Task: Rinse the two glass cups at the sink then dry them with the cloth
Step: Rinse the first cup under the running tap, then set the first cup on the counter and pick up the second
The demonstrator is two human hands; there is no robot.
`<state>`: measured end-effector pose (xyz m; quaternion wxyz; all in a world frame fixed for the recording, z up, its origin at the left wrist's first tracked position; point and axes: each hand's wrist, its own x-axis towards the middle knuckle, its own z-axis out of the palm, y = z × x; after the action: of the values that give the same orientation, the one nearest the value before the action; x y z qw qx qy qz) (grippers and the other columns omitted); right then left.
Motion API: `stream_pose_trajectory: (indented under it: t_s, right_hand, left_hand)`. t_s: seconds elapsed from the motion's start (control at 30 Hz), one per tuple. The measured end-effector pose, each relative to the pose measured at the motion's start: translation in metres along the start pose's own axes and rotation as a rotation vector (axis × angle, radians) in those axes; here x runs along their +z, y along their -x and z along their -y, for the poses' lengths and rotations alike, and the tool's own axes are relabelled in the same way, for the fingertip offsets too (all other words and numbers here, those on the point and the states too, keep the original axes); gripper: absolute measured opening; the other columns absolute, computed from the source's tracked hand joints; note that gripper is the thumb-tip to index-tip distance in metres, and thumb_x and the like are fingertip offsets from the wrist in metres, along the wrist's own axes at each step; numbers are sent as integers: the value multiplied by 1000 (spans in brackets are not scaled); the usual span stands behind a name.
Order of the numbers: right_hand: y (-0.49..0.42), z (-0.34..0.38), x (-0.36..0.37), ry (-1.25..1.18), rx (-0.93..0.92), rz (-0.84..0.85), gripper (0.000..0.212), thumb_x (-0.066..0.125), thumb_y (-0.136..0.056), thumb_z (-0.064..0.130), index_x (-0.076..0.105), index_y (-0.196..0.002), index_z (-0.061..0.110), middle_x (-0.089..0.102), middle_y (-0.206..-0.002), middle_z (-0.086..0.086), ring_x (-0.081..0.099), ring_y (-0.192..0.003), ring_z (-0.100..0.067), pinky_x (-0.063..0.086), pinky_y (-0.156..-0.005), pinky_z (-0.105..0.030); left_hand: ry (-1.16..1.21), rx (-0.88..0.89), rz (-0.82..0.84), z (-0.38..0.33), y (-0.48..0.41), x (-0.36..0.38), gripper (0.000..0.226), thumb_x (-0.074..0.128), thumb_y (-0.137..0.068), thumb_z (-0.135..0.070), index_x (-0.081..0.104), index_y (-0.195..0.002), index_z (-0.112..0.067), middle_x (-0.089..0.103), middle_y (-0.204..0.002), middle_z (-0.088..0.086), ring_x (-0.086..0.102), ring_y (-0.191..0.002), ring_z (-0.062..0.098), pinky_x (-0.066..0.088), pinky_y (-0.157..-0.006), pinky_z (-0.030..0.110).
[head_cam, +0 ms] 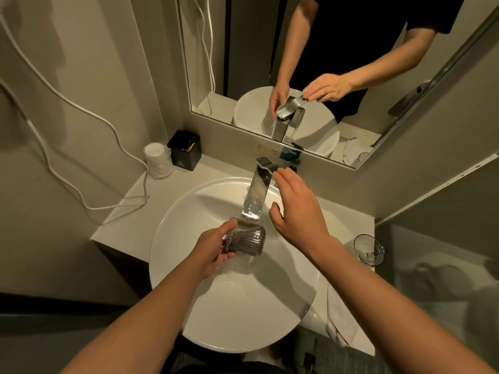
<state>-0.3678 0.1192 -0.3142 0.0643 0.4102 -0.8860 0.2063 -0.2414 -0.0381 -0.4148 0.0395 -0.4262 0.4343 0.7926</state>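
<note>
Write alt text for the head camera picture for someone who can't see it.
Left hand holds a ribbed glass cup sideways under the faucet over a white sink, while the right hand reaches the faucet handle. A second glass cup stands on the counter at right.

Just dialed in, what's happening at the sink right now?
The left hand holds a ribbed glass cup on its side under the faucet, over the sink. The right hand reaches to the faucet handle. The second glass cup stands on the counter at right, a white cloth nearer.

Counter: basin, glass, cloth.
</note>
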Motion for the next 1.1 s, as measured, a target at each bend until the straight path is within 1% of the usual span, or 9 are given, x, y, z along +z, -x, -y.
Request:
stream_pose_trajectory:
  t_s: [0.27, 0.33, 0.4, 0.47, 0.53, 0.6, 0.73, 0.93, 1.1]
  right_hand:
    - [34, -3, 17, 28, 21, 11, 68, 64, -80, 5, 51, -147, 2, 52, -153, -17, 47, -143, -33, 41, -118, -44]
    - [39, 0, 13, 23, 15, -56, 57, 66, -79, 7, 60, -136, 3, 61, -140, -16, 55, -132, -32, 45, -108, -41]
    - [49, 9, 13, 48, -66, -91, 39, 69, -81, 14, 65, -119, 6, 69, -118, -13, 62, -109, -33, 47, -90, -41]
    - [60, 24, 18, 59, -81, 48, 36, 68, -86, 32, 65, -116, 12, 68, -112, -7, 64, -101, -31, 50, -84, -42]
    - [65, 32, 29, 93, -11, 265, 57, 68, -84, 50, 60, -127, 15, 65, -124, -4, 62, -110, -28, 52, -92, -42]
    - [64, 33, 39, 132, 28, 399, 65, 71, -82, 56, 56, -132, 17, 63, -126, -3, 61, -113, -27, 48, -96, -40]
    - [59, 34, 45, 159, 1, 433, 53, 72, -84, 52, 61, -123, 19, 64, -116, -2, 60, -110, -27, 46, -92, -39]
    - [60, 29, 44, 147, 20, 480, 52, 72, -85, 52, 61, -123, 18, 64, -117, -4, 59, -111, -27, 44, -94, -39]
    - [68, 15, 35, 39, 186, 560, 56, 74, -80, 53, 61, -122, 19, 64, -116, -4, 62, -107, -27, 49, -90, -39]
  left_hand:
    - [30, -65, -1, -2, 5, -4, 32, 79, -86, -41, 74, -99, -12, 73, -74, 2, 66, -64, 15, 56, -68, 33]
    - [31, -83, -11, -3, 6, -3, 32, 80, -85, -41, 73, -95, -12, 71, -77, 5, 64, -68, 18, 56, -67, 33]
    - [19, -106, -15, -3, 7, -2, 33, 81, -83, -43, 72, -92, -12, 71, -73, 5, 63, -69, 19, 56, -67, 33]
    - [14, -134, 2, -3, 8, -2, 37, 81, -82, -46, 73, -93, -12, 70, -72, 6, 63, -66, 19, 56, -65, 32]
    - [8, -172, 24, -2, 10, 0, 42, 81, -81, -50, 72, -96, -11, 69, -76, 9, 62, -61, 19, 55, -58, 29]
    - [1, -207, 40, 1, 12, 1, 42, 78, -83, -52, 71, -95, -11, 67, -74, 9, 60, -57, 19, 52, -52, 26]
    - [1, -264, 49, 7, 16, 1, 41, 74, -85, -55, 68, -91, -14, 64, -71, 7, 58, -54, 19, 50, -47, 23]
    - [-48, -271, 35, 8, 22, 3, 42, 74, -86, -55, 68, -90, -13, 64, -70, 9, 58, -50, 19, 51, -46, 23]
    - [-321, -101, 62, 7, 29, 15, 40, 77, -83, -51, 77, -96, -13, 69, -80, 7, 61, -61, 18, 52, -56, 27]
